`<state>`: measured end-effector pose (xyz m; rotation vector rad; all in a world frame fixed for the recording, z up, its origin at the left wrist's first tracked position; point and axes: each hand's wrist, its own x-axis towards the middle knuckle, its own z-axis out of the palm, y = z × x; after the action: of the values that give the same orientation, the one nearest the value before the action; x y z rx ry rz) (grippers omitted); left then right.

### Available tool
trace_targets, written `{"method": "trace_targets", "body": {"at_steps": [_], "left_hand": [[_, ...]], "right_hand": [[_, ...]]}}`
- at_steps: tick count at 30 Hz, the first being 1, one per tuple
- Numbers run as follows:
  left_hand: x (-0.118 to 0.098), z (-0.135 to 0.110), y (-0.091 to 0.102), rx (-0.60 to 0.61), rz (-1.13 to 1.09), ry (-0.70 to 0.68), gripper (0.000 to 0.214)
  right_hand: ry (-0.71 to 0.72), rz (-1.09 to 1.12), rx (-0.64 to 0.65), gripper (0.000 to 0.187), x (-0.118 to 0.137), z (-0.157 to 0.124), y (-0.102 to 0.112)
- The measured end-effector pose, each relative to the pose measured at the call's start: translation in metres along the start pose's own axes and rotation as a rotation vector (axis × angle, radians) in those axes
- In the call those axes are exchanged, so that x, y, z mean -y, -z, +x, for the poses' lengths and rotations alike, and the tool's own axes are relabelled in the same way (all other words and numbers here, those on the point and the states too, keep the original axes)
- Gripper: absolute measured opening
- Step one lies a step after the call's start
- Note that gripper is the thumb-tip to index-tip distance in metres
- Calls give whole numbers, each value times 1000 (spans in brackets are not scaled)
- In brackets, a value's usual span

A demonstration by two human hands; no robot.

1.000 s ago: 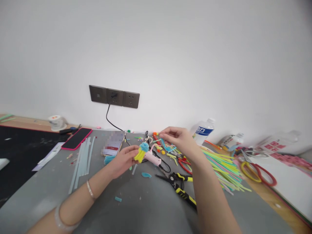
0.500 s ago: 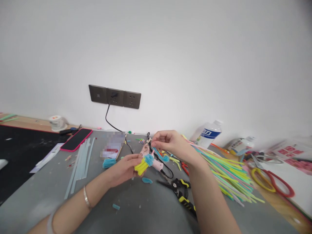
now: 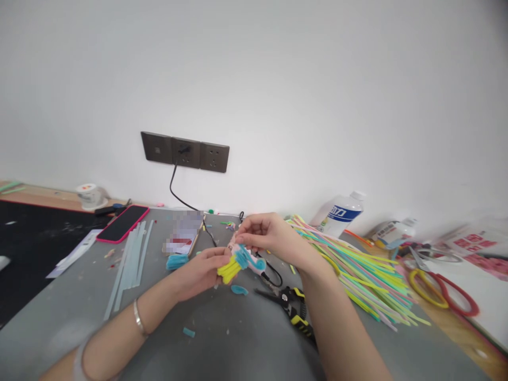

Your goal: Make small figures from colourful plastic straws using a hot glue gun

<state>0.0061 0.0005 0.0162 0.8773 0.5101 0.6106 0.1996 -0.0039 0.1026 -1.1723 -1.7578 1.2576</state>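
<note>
My left hand [image 3: 204,272] is closed on a small bundle of yellow pipe cleaners [image 3: 227,272] with fuzzy blue pieces at its upper end. My right hand [image 3: 264,233] pinches a blue pipe cleaner piece [image 3: 257,263] with a curled end. That piece meets the blue end of the bundle; whether it is fixed there I cannot tell. Behind both hands lies a pink glue gun, mostly hidden, with a black cord [image 3: 278,275]. Pliers [image 3: 288,304] with black and yellow handles lie below my right hand, near a loose blue scrap [image 3: 239,290].
Many coloured pipe cleaners [image 3: 369,275] spread on the right, beside scissors [image 3: 448,291] and a white bottle [image 3: 341,214]. On the left are glue sticks [image 3: 129,264], a pink-edged phone [image 3: 124,224], another phone [image 3: 184,233] and a blue bundle [image 3: 177,262]. Sockets [image 3: 185,152] sit on the wall.
My right hand has moved left and slightly down, bringing the curled blue piece against the blue end of the bundle. My left hand stays nearly where it was. The view has shifted slightly.
</note>
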Motion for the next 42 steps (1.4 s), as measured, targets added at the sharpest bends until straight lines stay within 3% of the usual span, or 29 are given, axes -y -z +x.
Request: {"method": "trace_targets", "body": {"at_steps": [16, 27, 31, 36, 42], "left_hand": [[-5, -1, -4, -8, 28, 23, 42], [-3, -2, 0, 16, 9, -6, 39], [-4, -2, -2, 26, -19, -58, 38], [-3, 2, 1, -64, -86, -169, 30], [0, 7, 7, -174, -131, -234, 31]], "right_hand": [[-4, -22, -2, 32, -2, 0, -2], [118, -15, 40, 25, 1, -2, -5], [172, -92, -53, 24, 4, -5, -2], [132, -208, -199, 28, 6, -8, 7], [48, -129, -79, 30, -3, -3, 8]]}}
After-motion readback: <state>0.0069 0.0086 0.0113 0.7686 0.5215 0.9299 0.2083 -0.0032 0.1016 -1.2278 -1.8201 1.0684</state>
